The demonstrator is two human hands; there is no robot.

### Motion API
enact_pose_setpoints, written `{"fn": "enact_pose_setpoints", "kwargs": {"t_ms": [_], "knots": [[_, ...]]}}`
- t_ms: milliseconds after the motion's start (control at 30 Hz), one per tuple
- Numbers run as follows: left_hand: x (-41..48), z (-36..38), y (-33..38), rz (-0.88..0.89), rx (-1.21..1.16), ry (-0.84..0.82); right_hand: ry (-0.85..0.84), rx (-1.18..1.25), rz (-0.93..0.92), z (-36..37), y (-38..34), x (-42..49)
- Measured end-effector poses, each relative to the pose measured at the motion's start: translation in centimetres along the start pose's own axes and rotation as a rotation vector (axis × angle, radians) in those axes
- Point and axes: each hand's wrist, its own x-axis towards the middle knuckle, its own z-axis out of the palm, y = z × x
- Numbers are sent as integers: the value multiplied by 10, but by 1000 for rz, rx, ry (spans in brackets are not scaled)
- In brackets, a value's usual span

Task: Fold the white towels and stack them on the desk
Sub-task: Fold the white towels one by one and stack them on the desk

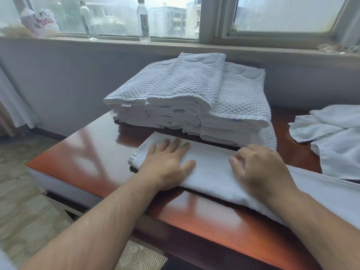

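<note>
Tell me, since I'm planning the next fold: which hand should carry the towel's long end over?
Probably right: the right hand sits curled on the towel nearer its long end; the left hand presses flat.

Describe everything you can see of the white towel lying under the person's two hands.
The towel is white, soft-looking terry with a ribbed band at its left end. It lies flat on the reddish-brown desk, folded into a long strip that runs out of the picture at the right, just in front of the stack of folded towels. The left hand presses flat on its left part. The right hand rests further right, fingers curled; whether they pinch the cloth cannot be told.
</note>
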Motion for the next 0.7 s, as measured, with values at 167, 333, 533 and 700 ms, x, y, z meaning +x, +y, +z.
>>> {"fn": "enact_pose_setpoints", "kwargs": {"t_ms": [167, 333, 533, 700], "knots": [[1, -3, -6, 49, 68, -37, -396, 119, -17, -10, 28, -43], [1, -5, 13, 82, 44, -18, -457, 16, -72, -6, 25, -48], [-5, -12, 1, -61, -144, 157, -442, -103, 3, -10, 8, -41], [-16, -19, -38, -325, -168, 148, -204, 105, -122, -3, -38, -14]]}}
